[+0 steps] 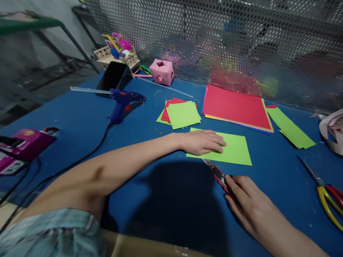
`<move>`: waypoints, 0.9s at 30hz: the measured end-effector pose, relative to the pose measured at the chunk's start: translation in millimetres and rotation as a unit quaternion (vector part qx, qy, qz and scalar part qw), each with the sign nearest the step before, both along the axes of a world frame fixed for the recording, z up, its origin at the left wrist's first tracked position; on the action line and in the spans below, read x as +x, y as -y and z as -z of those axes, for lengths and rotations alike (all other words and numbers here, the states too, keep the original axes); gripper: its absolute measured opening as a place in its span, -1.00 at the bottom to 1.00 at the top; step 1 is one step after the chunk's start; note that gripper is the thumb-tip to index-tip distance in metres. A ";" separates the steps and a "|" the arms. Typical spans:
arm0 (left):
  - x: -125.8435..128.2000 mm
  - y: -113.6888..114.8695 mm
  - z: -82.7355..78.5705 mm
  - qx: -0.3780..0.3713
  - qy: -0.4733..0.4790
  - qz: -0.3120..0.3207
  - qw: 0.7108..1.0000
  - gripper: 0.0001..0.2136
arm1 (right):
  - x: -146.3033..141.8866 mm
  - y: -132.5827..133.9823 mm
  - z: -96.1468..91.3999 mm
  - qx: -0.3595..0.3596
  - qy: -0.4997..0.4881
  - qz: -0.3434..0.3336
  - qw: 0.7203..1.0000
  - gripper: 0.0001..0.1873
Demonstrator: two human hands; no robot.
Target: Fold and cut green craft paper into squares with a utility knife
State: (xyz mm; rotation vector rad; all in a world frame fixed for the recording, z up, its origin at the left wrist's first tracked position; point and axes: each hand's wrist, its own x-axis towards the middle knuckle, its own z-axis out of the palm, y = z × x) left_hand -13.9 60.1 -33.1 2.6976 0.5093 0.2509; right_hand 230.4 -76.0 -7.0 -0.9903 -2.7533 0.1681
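A green paper rectangle (237, 148) lies on the blue table, and my left hand (205, 142) rests flat across its left part, fingers stretched to the right. In my right hand (249, 203) is a red and black utility knife (220, 175), its blade pointing up and left. The blade tip is by the paper's lower edge; whether they touch I cannot tell. Just behind my left hand sits a loose stack of green squares (185, 113) with red ones partly under them.
A pile of coloured sheets (235, 107), red on top, lies at the back beside green strips (292, 126). Scissors (321, 185) lie at right. At left are a blue glue gun (119, 107), its cord, a phone (112, 76) and a purple power strip (26, 146). A pink paper cube (162, 72) stands behind.
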 end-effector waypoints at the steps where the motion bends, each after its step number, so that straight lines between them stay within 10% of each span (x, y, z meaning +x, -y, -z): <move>1: 0.0 -0.1 0.1 0.003 -0.002 0.001 1.000 -0.67 | -0.5 0.1 0.3 -0.001 0.000 0.001 1.000 -0.62; 27: 0.5 -0.9 2.4 0.024 0.019 0.010 0.999 -0.66 | -25.2 16.8 -0.2 -0.064 -0.028 0.025 0.997 -0.60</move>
